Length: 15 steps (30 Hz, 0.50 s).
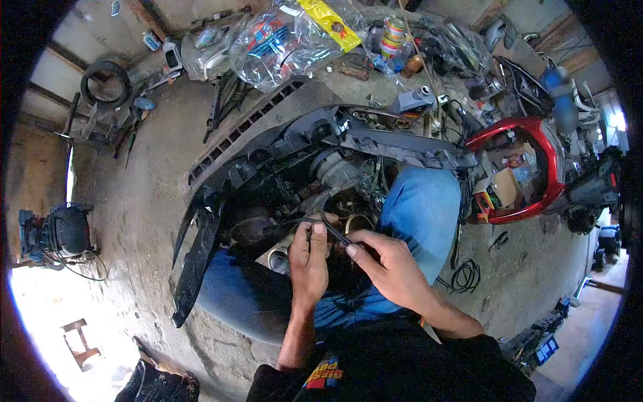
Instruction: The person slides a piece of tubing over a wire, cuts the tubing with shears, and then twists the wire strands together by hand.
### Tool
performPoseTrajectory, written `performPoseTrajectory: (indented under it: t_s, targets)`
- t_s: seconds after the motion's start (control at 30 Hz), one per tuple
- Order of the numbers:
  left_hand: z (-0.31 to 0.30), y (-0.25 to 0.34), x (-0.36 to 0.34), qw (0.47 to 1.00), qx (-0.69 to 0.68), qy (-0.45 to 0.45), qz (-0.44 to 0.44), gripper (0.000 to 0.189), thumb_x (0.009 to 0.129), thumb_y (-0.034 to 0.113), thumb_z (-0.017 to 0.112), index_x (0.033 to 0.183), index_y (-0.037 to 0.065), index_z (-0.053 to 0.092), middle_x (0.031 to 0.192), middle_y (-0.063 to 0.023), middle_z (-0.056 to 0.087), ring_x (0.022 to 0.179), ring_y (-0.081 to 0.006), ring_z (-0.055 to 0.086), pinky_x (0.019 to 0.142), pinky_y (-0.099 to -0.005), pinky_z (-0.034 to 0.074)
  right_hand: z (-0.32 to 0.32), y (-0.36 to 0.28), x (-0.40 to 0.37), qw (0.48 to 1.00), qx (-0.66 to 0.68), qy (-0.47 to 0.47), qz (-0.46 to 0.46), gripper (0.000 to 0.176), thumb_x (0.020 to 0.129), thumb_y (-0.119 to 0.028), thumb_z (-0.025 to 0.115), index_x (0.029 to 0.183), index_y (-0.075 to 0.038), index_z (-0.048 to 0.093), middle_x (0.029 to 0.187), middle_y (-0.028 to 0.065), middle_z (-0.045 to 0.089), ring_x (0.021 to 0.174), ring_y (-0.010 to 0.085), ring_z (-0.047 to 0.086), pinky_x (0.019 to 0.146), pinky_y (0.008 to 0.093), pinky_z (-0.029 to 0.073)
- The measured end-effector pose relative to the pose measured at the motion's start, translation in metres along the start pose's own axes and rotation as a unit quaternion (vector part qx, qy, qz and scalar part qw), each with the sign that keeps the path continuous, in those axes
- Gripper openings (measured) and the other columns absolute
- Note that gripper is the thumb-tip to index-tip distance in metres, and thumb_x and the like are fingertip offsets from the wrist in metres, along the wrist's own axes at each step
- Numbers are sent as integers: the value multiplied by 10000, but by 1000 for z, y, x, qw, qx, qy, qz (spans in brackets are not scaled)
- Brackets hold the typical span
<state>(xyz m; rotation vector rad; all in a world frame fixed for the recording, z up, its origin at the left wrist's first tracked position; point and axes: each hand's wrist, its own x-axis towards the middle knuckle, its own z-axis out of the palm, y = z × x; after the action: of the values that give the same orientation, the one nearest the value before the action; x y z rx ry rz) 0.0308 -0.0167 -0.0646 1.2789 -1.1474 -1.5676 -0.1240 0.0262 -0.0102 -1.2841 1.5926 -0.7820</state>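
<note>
Black cable (pixel 338 236), near the jeans-clad right knee (pixel 425 204): my left hand (pixel 309 264) and right hand (pixel 388 262) each pinch it, fingertips together. It is held, not released; what work is done or left, I cannot tell.

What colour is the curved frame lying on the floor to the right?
Glossy red, seen in the head view.
</note>
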Motion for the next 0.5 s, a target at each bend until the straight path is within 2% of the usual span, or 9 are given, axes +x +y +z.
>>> performPoseTrajectory:
  t_s: [0.1,0.3,0.4,0.5]
  targets:
    - [-4,1,0,1000,0,-10,-20,312,1103,280,478,1166,27,649,1038,-37,651,907,-89,566,806,-257,463,2,2,0,998,-36,32,-39,240,974,-155,653,1142,15,673,1027,247,699,942,434,678,797,462,540]
    - [-6,2,0,999,-23,-19,-33,312,1105,274,476,1176,20,644,1032,-31,654,889,-86,566,784,-243,462,-5,-10,0,994,-108,17,-26,242,962,-160,663,1143,-4,695,1014,242,702,905,428,682,782,471,547]
    - [-3,4,1,999,-36,-8,-18,307,1106,270,477,1172,20,643,933,4,630,782,-54,523,683,-213,420,-4,-1,-4,993,-107,9,-40,283,966,-131,670,1213,9,681,932,203,712,783,356,701,682,392,530]
    - [-3,5,0,997,-60,-11,-38,302,1104,270,484,1171,17,637,788,58,534,660,-22,420,577,-202,328,-11,-4,-7,994,-111,-19,-4,298,971,-122,662,1244,-3,673,898,198,710,723,338,695,649,406,521]
